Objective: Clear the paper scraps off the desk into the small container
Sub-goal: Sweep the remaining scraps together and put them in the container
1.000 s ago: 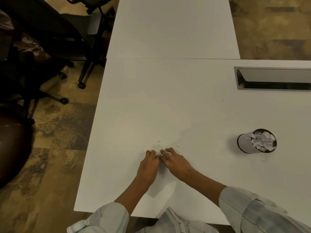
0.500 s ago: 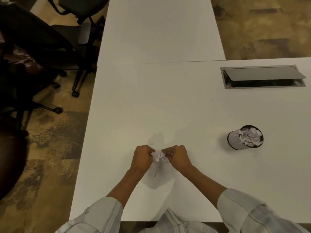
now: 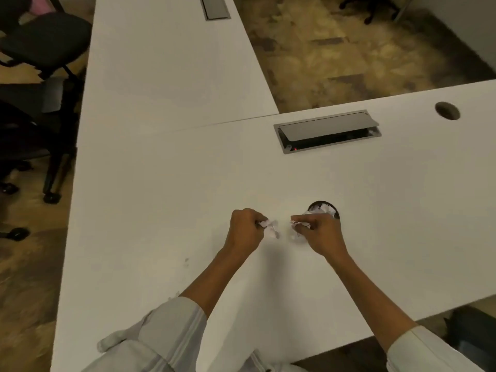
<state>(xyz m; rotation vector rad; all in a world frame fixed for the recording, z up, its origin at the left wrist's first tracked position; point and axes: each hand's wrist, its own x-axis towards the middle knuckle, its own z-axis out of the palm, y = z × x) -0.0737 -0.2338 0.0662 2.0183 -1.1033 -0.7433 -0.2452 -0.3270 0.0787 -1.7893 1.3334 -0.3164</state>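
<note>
Clutching torn paper in both fists, a person leans over a white desk [image 3: 161, 197] in an office. The left hand [image 3: 245, 229] is curled tight around a wad of paper scraps [image 3: 269, 226], white bits sticking out from between thumb and fingers toward the right. The right hand [image 3: 320, 233] is likewise closed on a second bunch of scraps [image 3: 300, 224], the crumpled ends poking out to the left, so the two bundles face each other across a narrow gap and do not touch. Both fists appear raised slightly above the desktop, though the height cannot be judged for certain.

The small container [image 3: 324, 208], a dark-rimmed round cup, stands upright on the desk just beyond the right hand, its mouth facing up and already filled with white scraps; the knuckles cover its near side. A few faint specks [image 3: 186, 261] lie on the desk to the left of the left forearm; what they are is too small to tell.

Pale striped sleeves [image 3: 171, 326] are pushed up both forearms. Farther back, a grey cable hatch [image 3: 327, 131] is set into the desktop with its lid ajar, its long side running left to right, and a round grommet hole [image 3: 447, 110] sits near the right edge. Black office chairs [image 3: 45, 41] stand on the patterned carpet at left.
</note>
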